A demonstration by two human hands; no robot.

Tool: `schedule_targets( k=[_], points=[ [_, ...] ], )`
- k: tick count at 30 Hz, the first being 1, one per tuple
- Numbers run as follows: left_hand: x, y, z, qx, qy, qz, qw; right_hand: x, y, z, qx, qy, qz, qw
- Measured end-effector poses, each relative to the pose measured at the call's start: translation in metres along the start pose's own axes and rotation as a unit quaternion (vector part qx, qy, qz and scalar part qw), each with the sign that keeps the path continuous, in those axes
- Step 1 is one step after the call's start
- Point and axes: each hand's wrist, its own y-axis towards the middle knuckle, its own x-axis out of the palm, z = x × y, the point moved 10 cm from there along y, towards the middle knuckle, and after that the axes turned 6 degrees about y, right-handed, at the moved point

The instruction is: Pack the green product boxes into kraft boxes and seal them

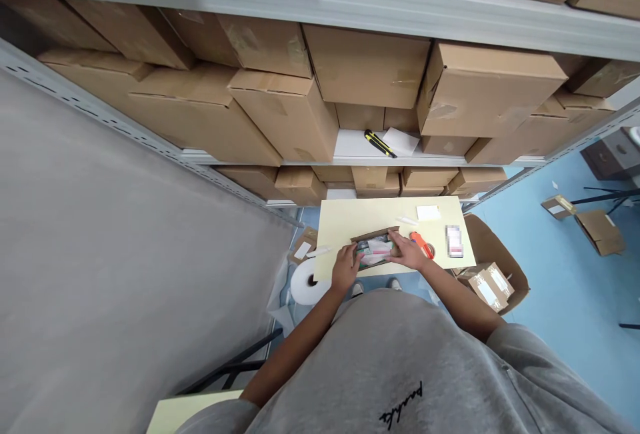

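A small open cardboard box [376, 232] lies on the pale yellow table [345, 217] in front of me, filled with items in clear and white wrapping, one with a pink strip. My left hand [346, 266] grips its left end, fingers bent over the edge. At the opposite end, my right hand [409, 252] holds the box with its fingers along the rim and the contents' edge. Just right of that hand lies an orange tape dispenser [421, 243]. What exactly the wrapped items are, I cannot make out.
A phone [454, 241] and a white label stack [429, 213] lie on the table. Shelves [280, 1] of cardboard boxes rise beyond it, with a yellow-black box cutter [380, 143] on one. A white roll [305, 282] stands below left; a large carton [517, 274] of parcels stands right.
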Motion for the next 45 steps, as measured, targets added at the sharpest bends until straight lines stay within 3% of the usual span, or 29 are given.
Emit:
schedule_targets(
  k=[5, 11, 17, 22, 26, 29, 32, 36, 40, 43, 45],
  points=[
    [0.028, -0.006, 0.009, 0.101, 0.058, -0.073, 0.991, -0.004, 0.020, -0.001, 0.010, -0.026, -0.034, 0.999],
    [0.030, 0.011, 0.003, 0.116, 0.088, -0.092, 0.985, 0.013, 0.022, 0.003, -0.011, -0.095, -0.072, 0.993],
    [0.016, 0.026, -0.008, 0.020, 0.077, -0.019, 0.997, 0.011, 0.030, 0.008, -0.009, -0.072, -0.006, 0.997],
    [0.009, 0.035, 0.004, 0.050, 0.138, 0.035, 0.989, 0.002, 0.026, 0.012, 0.028, -0.069, 0.079, 0.994],
    [0.020, 0.036, 0.010, 0.119, 0.157, -0.019, 0.980, -0.008, 0.017, 0.005, 0.030, -0.132, 0.154, 0.979],
    [0.030, 0.029, 0.007, 0.150, 0.166, -0.047, 0.974, -0.006, 0.014, 0.002, 0.015, -0.176, 0.160, 0.971],
    [0.041, 0.019, 0.002, 0.157, 0.183, -0.065, 0.968, 0.003, 0.011, 0.004, 0.001, -0.218, 0.135, 0.967],
    [0.052, 0.006, 0.003, 0.158, 0.209, -0.064, 0.963, 0.032, 0.009, 0.012, -0.020, -0.240, 0.049, 0.969],
    [0.058, 0.002, 0.010, 0.163, 0.233, -0.056, 0.957, 0.044, 0.008, 0.018, 0.008, -0.236, 0.040, 0.971],
    [0.064, 0.005, 0.013, 0.159, 0.223, -0.062, 0.960, 0.038, 0.001, 0.027, 0.040, -0.194, 0.086, 0.976],
    [0.068, 0.007, 0.013, 0.155, 0.200, -0.071, 0.965, 0.020, -0.014, 0.048, 0.106, -0.138, 0.172, 0.970]
  ],
)
